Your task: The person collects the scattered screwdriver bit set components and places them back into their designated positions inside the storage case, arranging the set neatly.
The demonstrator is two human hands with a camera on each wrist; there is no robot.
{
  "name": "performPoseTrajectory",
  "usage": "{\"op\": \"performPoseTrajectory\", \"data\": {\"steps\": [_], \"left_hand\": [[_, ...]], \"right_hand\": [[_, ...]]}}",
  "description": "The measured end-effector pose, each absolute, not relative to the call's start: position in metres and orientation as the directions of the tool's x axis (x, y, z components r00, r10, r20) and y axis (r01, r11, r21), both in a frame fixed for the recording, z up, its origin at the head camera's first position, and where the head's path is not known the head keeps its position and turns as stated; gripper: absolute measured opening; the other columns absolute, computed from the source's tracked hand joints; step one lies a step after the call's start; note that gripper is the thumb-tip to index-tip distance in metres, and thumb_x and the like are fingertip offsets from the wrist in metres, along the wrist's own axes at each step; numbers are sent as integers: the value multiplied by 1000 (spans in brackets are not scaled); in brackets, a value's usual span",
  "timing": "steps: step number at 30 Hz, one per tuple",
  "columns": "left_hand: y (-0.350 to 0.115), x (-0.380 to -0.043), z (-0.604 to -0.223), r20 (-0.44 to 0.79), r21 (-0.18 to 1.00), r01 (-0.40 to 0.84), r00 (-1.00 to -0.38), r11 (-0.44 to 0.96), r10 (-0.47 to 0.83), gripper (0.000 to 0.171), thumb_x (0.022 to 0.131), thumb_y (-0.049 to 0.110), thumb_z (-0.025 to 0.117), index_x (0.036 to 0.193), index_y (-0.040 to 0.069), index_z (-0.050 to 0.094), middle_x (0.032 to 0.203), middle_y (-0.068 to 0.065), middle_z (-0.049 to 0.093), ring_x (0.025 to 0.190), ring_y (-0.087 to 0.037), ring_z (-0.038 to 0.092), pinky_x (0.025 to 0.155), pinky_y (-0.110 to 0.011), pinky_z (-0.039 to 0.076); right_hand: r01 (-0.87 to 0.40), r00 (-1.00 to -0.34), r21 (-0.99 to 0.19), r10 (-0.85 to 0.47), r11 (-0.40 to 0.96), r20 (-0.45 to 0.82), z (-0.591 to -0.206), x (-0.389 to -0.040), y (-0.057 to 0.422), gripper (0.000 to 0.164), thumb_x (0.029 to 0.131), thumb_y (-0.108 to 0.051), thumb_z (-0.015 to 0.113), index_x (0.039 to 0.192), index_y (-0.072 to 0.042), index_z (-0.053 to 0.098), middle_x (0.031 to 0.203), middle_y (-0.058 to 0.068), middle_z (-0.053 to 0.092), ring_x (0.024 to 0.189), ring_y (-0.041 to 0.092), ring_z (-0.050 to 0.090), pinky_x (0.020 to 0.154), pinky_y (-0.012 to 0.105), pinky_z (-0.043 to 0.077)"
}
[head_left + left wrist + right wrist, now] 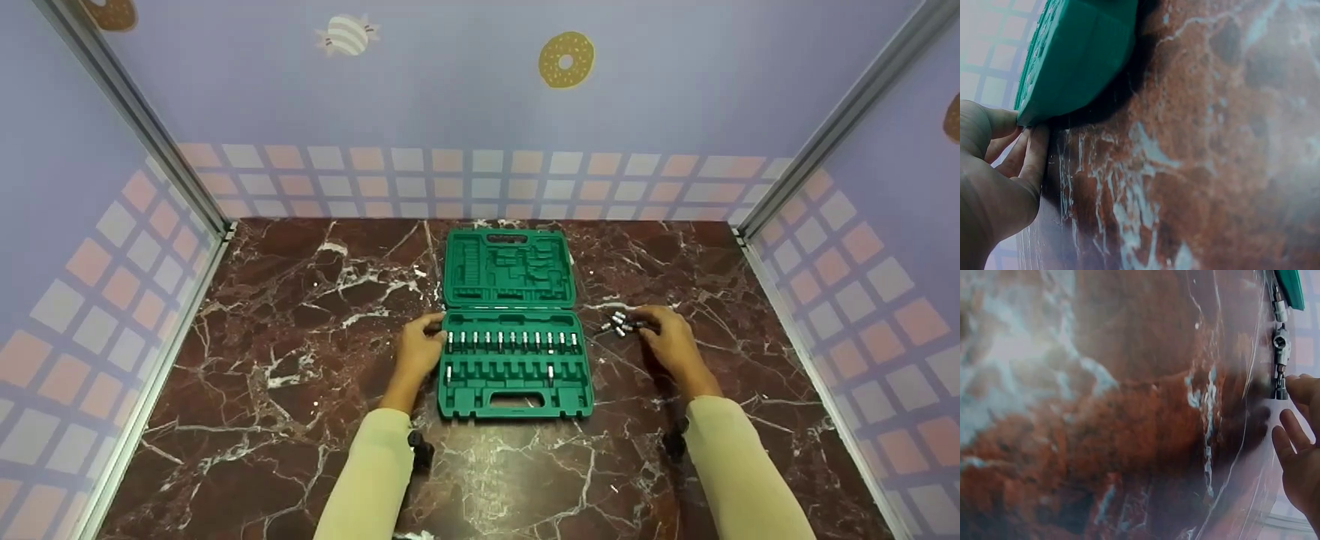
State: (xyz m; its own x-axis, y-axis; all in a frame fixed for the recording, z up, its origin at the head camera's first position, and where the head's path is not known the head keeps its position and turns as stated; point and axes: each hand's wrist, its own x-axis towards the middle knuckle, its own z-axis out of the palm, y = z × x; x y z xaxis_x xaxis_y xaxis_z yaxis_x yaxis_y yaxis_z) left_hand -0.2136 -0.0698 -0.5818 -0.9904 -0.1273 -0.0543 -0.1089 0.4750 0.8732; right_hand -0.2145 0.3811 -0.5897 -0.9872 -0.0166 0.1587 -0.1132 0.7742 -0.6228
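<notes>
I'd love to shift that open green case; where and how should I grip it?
Probably by the handle bar on the near edge of the green case, from the near side: a gap behind it likely lets fingers curl round. The lid lies open on the far side and metal pieces sit in the near half, so keep it flat.

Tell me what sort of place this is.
Probably a small enclosed booth, perhaps for bench work: patterned panels stand on three sides, metal corner strips run where they meet, and a marbled tabletop between them bears an open green case.
</notes>
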Motion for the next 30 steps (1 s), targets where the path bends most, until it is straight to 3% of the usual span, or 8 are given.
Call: {"op": "performPoseTrajectory", "data": {"steps": [9, 19, 30], "left_hand": [[-70, -214, -583, -52, 870, -107, -991, 482, -125, 34, 96, 7, 70, 128, 14, 74, 116, -9, 76, 109, -30, 70, 91, -47, 55], [-69, -214, -583, -38, 869, -100, -990, 484, -135, 33, 95, 6, 70, 127, 13, 75, 115, -10, 76, 107, -29, 71, 91, -48, 55], [-70, -213, -583, -37, 879, -96, -990, 466, -133, 33, 95, 5, 69, 127, 11, 74, 115, -12, 76, 107, -30, 71, 93, -47, 55]], "right_hand": [[-145, -982, -537, -55, 831, 179, -593, -220, 383, 29, 91, 9, 67, 119, 3, 72, 124, 30, 65, 121, 52, 56, 107, 63, 40], [-108, -986, -532, -23, 840, 164, -594, -222, 379, 15, 94, 8, 65, 108, 5, 70, 113, 28, 62, 109, 48, 59, 99, 61, 45], [-95, -986, -536, -4, 839, 168, -597, -219, 381, 12, 96, 6, 63, 108, 8, 68, 108, 28, 62, 103, 46, 62, 94, 58, 49]]}}
